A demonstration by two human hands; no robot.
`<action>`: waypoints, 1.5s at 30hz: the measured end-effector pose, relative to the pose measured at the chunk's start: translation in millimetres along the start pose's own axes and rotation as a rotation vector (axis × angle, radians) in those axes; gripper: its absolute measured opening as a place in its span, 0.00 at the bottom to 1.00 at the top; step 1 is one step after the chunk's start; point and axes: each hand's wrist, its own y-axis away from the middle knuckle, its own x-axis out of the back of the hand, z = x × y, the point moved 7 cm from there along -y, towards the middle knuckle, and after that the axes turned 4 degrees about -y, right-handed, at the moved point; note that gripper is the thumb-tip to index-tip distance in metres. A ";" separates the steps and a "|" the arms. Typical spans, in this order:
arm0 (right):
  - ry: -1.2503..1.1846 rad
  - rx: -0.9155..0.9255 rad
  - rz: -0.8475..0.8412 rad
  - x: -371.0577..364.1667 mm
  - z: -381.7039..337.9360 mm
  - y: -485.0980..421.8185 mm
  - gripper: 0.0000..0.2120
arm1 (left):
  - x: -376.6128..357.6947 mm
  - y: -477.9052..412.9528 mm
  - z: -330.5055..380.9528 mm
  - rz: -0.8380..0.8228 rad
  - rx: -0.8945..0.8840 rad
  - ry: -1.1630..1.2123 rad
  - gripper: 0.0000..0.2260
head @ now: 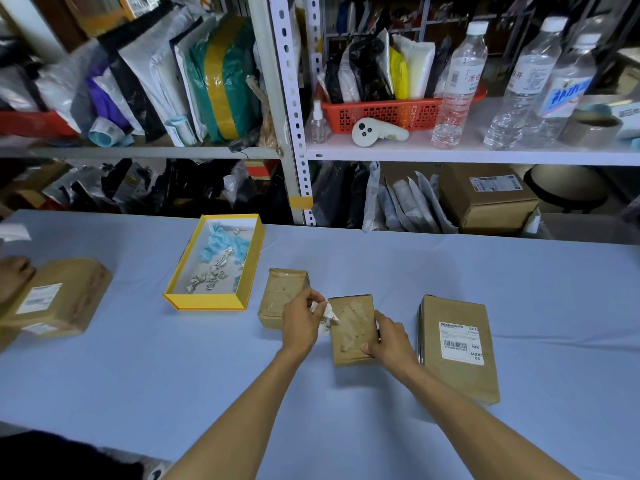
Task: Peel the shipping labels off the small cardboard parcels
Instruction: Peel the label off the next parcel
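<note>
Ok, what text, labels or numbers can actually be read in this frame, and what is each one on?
"MX", "MXRO", "03": label on the right parcel; its barcode digits are too small.
"凉白": label of the left water bottle on the shelf.
"白开": middle bottle.
Right bottle: blue lettering, blurred.
Label on the far-left parcel and the peeled label in the left hand: unreadable.

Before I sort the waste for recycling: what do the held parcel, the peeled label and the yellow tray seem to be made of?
Held parcel: brown cardboard or kraft wrap, matte, scuffed with pale glue residue.
Peeled label: thin white printed paper, curling and creased in the left hand; adhesive backing likely.
Yellow tray: stiff paperboard by its crisp edges, smooth yellow outside, white inside.
</note>
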 end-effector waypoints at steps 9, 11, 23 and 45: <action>0.035 0.067 -0.009 6.6 -17.1 7.8 0.58 | 6.5 6.4 -20.0 0.015 0.075 -0.043 0.11; 0.051 0.047 -0.047 8.3 -19.4 5.1 0.62 | 3.4 8.8 -29.8 0.000 0.112 -0.057 0.10; 0.100 0.040 -0.110 8.8 -16.2 3.8 0.63 | -28.7 21.3 -28.1 -0.200 0.186 0.177 0.15; 0.275 0.095 0.087 32.9 -41.8 0.7 0.11 | -46.9 11.3 -30.6 -0.313 0.194 0.196 0.19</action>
